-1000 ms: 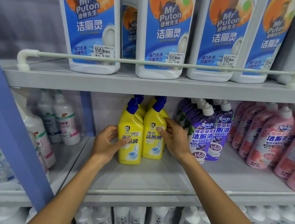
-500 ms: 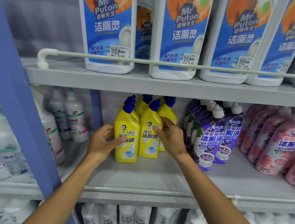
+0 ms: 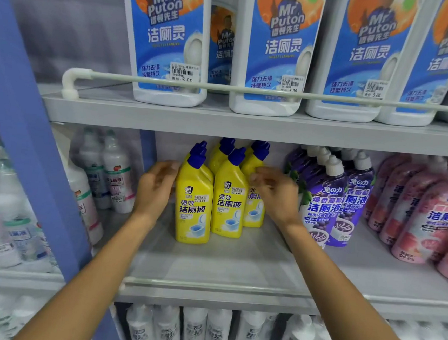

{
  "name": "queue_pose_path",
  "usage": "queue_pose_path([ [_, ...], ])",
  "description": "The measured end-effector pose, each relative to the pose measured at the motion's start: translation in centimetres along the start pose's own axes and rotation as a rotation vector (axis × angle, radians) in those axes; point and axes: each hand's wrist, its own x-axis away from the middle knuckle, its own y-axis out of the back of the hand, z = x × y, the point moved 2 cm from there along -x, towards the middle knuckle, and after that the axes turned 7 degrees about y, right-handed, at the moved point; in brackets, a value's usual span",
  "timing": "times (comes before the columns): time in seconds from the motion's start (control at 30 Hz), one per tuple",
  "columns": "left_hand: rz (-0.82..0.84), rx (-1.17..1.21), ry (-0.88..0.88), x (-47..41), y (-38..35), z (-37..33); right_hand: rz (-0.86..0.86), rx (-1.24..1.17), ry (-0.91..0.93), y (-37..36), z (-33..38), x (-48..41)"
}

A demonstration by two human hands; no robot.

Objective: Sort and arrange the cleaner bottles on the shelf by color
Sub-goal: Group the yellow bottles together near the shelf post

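Note:
Several yellow cleaner bottles [image 3: 193, 205] with blue caps stand in a tight cluster on the middle shelf [image 3: 209, 266]. My left hand [image 3: 155, 188] lies against the left side of the front-left yellow bottle, fingers up and fairly straight. On the other side, my right hand [image 3: 276, 197] touches the rear-right yellow bottle [image 3: 254, 202] with loosely bent fingertips; both hands are blurred. To the right stand purple bottles [image 3: 322, 205] with white caps, then pink bottles [image 3: 435, 215].
Large white bottles with blue labels [image 3: 172, 38] fill the upper shelf behind a white rail [image 3: 224, 88]. A blue upright post [image 3: 29, 152] divides off the left bay of white bottles [image 3: 116, 176]. More white bottles [image 3: 195, 332] fill the shelf below.
The yellow bottles have been pushed closer together and further back. My left hand slid from the front-left bottle's front to its side, and my right hand loosened off the rear-right one. The view shifted left.

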Motion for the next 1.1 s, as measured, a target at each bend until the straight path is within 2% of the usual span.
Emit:
queue_pose_path([
  [0.07,0.001,0.013,0.014,-1.0,-0.7,-1.4,-0.115,-0.042,-0.023,1.2,0.1,-1.4],
  [0.1,0.016,0.007,0.037,-1.6,-1.1,-1.9,-0.109,-0.019,-0.05,1.6,0.1,-2.2],
  [0.23,0.057,-0.019,0.213,-3.2,-1.5,-2.6,0.194,0.286,-0.105,1.1,-1.0,-4.5],
  [0.37,0.094,-0.01,0.357,-3.5,-0.9,-2.7,0.254,0.312,-0.103,0.9,-1.4,-4.6],
  [0.73,0.077,0.023,0.398,-3.5,-0.8,-2.0,0.258,0.101,-0.137,-0.7,-1.3,-5.0],
  [0.93,0.071,0.031,0.394,-3.8,-0.7,-1.7,0.261,0.143,-0.058,-1.9,-0.5,-5.3],
  [1.1,0.048,0.029,0.379,-4.6,-1.1,-1.6,0.347,0.105,-0.111,-1.5,-0.5,-5.6],
])
